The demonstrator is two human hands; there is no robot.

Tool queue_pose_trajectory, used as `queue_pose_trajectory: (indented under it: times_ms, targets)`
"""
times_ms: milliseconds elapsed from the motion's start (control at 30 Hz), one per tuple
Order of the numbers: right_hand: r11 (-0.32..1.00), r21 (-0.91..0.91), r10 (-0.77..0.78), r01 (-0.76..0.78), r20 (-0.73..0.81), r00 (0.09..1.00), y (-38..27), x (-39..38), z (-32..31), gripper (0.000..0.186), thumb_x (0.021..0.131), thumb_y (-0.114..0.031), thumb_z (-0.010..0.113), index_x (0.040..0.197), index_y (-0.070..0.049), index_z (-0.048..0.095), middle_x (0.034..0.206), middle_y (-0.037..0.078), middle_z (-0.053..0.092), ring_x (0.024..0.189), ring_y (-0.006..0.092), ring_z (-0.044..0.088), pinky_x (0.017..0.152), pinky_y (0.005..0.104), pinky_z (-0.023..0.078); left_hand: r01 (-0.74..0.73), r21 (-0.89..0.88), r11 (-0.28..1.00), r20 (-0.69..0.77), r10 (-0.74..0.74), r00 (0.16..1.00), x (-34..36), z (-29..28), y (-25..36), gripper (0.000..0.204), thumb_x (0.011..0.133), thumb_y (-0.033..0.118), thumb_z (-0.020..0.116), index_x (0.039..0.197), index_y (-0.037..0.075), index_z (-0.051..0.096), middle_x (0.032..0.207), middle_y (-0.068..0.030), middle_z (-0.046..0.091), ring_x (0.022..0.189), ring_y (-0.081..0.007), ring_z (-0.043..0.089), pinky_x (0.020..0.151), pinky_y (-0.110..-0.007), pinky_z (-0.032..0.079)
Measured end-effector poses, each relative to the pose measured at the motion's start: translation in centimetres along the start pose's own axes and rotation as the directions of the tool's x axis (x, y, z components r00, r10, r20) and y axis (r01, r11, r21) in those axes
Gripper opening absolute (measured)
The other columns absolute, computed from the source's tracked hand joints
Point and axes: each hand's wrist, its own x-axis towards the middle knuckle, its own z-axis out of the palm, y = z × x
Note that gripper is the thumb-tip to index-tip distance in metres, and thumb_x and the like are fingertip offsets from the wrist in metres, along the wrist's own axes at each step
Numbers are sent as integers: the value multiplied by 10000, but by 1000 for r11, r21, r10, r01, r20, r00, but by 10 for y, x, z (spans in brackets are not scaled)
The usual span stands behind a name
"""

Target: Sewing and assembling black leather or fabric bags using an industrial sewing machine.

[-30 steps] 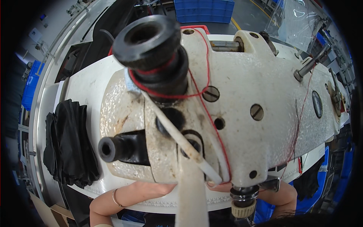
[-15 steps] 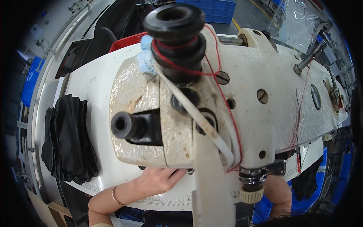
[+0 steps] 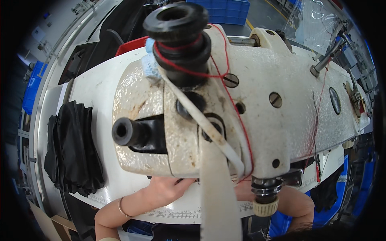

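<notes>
A white sewing machine head [image 3: 261, 108] fills the middle of the view and hides much of the work area under it. My left hand [image 3: 164, 190] reaches beneath its front edge, fingers bent and drawn together; their tips and whatever they hold are hidden. A sliver of my right hand [image 3: 244, 193] shows between the pale upright bar [image 3: 219, 193] and the ribbed cream knob [image 3: 265, 207]; its fingers are covered. Red thread [image 3: 236, 108] loops around the black round post [image 3: 179, 48] on top and runs down the machine's front.
A stack of black fabric pieces [image 3: 74, 148] lies on the white table [image 3: 108, 176] at left. More black cloth [image 3: 325, 192] hangs at the right near a blue bin [image 3: 341, 188]. A ruler strip [image 3: 173, 211] runs along the near edge. Behind stand a red tray [image 3: 130, 46] and a blue crate [image 3: 221, 12].
My right hand has moved left and now shows beside the upright bar. My left hand has shifted only slightly. The machine appears slightly farther left in the view.
</notes>
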Motion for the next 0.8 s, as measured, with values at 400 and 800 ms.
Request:
queue_pose_trajectory:
  times_ms: [400, 800]
  targets:
    - [1000, 24, 4, -3, -74, 997, -2, 1, 14, 211, 699, -125, 592, 870, -9, 637, 906, 101, 602, 728, 237, 612, 554, 355, 491, 30, -41, 999, 251, -19, 968, 13, -34, 8, 298, 676, 19, 637, 972, 18, 673, 957, -163, 645, 867, -303, 643, 773, -367, 525]
    - [999, 41, -12, 19, -156, 988, -2, 3, 24, 213, 701, -125, 578, 866, 1, 625, 904, 114, 595, 757, 253, 608, 576, 369, 487, 35, -23, 999, 179, -31, 983, -3, -10, 8, 343, 616, 31, 640, 956, 0, 681, 957, -137, 629, 880, -299, 619, 746, -385, 523]
